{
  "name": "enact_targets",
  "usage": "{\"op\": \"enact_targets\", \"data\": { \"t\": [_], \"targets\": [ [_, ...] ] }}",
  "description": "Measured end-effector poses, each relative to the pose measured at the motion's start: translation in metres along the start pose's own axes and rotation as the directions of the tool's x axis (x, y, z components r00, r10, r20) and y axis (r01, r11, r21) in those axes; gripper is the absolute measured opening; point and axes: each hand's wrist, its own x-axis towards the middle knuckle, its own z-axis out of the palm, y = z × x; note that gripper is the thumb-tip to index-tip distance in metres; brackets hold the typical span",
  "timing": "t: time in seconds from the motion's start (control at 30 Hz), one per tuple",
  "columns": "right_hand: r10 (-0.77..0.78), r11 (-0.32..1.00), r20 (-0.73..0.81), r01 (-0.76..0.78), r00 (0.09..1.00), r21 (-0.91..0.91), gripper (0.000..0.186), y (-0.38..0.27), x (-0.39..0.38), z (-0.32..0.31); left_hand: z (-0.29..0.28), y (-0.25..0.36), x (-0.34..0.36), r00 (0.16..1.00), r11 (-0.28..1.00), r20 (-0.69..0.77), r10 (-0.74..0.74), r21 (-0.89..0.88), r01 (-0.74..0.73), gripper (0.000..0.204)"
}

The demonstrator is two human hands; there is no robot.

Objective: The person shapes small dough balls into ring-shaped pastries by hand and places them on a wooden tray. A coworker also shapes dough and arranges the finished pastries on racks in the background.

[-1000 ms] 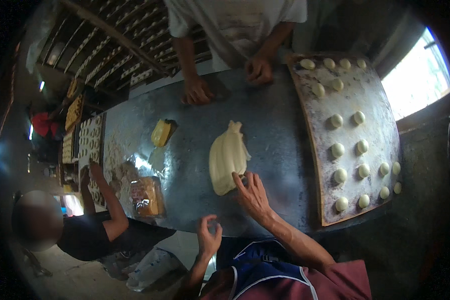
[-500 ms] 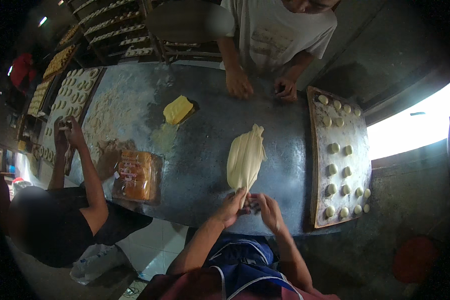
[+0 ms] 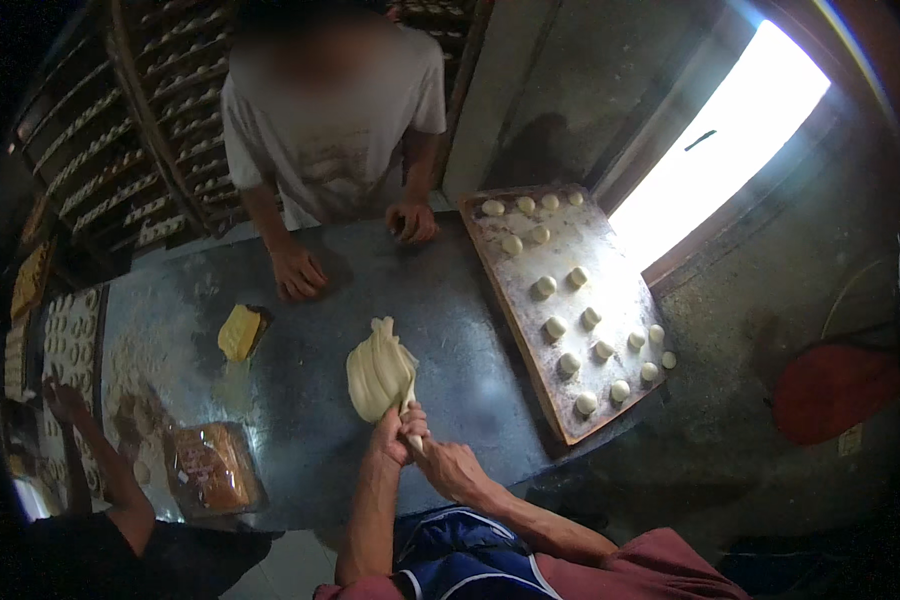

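Note:
A pale, folded length of dough (image 3: 381,375) lies on the dark work table (image 3: 310,400) in front of me. Its wide, ridged part rests on the surface, and it narrows toward me into a thin tail. My left hand (image 3: 398,438) is closed around that narrow neck. Just right of it, my right hand (image 3: 452,470) is closed at the end of the tail, its fingertips partly hidden. The two hands are close together near the table's front edge.
A board (image 3: 520,330) with several dough balls stands at the right. Yellow fat (image 3: 238,333) and a wrapped loaf (image 3: 213,468) lie to the left. Across the table are a co-worker's hands (image 3: 298,270); another person's arm (image 3: 110,455) reaches in at left, by a tray (image 3: 55,345) of shaped dough.
My view has swung to the right. The dough has become shorter and more bunched, with its tail drawn through my left hand. My right hand has closed on the tail.

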Motion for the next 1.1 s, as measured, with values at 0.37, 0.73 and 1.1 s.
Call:
{"op": "enact_targets", "data": {
  "t": [0.37, 0.73, 1.1],
  "targets": [
    [-0.404, 0.601, 0.067, 0.209, 0.913, 0.771, 0.023, -0.005, 0.114, -0.016, -0.047, -0.017, -0.048, 0.818, 0.041, 0.124, 0.562, 0.983, -0.177, 0.039],
    [-0.611, 0.710, 0.018, 0.537, 0.792, 0.456, 0.020, -0.001, 0.128, 0.079, 0.159, -0.110, -0.134, 0.812, -0.829, 0.569, 0.129, 0.512, -0.227, 0.022],
    [-0.086, 0.967, -0.463, -0.038, 0.882, -0.252, 0.055, 0.092, 0.025, -0.013, -0.050, 0.053, -0.115, 0.269, -0.596, 0.541, 0.797, 0.630, 0.498, 0.062]
  ]
}}
